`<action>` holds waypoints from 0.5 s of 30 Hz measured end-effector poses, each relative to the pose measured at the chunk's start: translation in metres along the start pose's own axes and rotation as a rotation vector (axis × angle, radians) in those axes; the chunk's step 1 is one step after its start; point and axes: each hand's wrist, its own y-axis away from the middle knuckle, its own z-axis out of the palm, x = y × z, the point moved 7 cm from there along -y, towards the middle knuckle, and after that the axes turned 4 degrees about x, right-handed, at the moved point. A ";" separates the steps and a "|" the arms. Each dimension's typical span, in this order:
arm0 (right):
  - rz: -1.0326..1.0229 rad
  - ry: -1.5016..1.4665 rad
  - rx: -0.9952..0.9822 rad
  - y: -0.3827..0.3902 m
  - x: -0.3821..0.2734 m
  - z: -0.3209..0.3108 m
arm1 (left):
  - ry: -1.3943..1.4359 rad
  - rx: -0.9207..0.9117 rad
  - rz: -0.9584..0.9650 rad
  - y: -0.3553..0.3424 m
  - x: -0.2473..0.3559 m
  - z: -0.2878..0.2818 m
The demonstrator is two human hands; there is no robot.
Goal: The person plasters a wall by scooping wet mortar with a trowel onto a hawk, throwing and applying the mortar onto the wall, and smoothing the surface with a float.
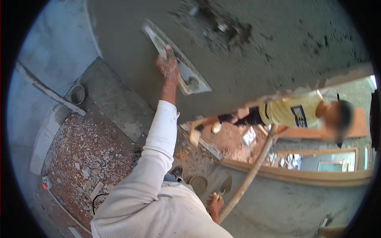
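Observation:
My left arm, in a white sleeve, reaches up to a wall coated in wet grey mortar (127,47). The left hand (168,67) is closed round the handle of a long plastering trowel (196,82), whose blade lies on or close against the mortar. Low on the right, beside my body, my right hand (215,203) is closed round the handle of a small pointed trowel (226,184). A rough dark patch with pale bits (224,27) breaks the mortar surface to the right of the plastering trowel.
A wooden pole (252,172) slants past my right hand. Beyond it is another person in a yellow shirt (291,109). Rubble (95,146) covers the floor at left, near a round container (77,94). Another round container (198,185) stands by my body. A wood-framed opening (317,160) is at right.

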 end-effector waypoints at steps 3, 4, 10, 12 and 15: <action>0.112 0.004 0.016 0.008 0.027 0.000 | -0.208 0.105 0.024 -0.059 -0.068 -0.029; 0.117 0.018 -0.001 0.015 0.035 0.001 | -0.222 0.123 0.026 -0.068 -0.084 -0.051; -0.087 0.062 -0.158 0.013 0.007 0.057 | -1.728 -0.631 0.418 -0.085 -0.139 -0.186; -0.144 0.159 -0.229 0.033 -0.050 0.096 | -1.166 -0.492 -0.314 -0.073 -0.150 -0.261; -0.655 0.434 -0.283 0.047 -0.119 0.163 | -0.735 -0.306 -0.686 -0.042 -0.140 -0.321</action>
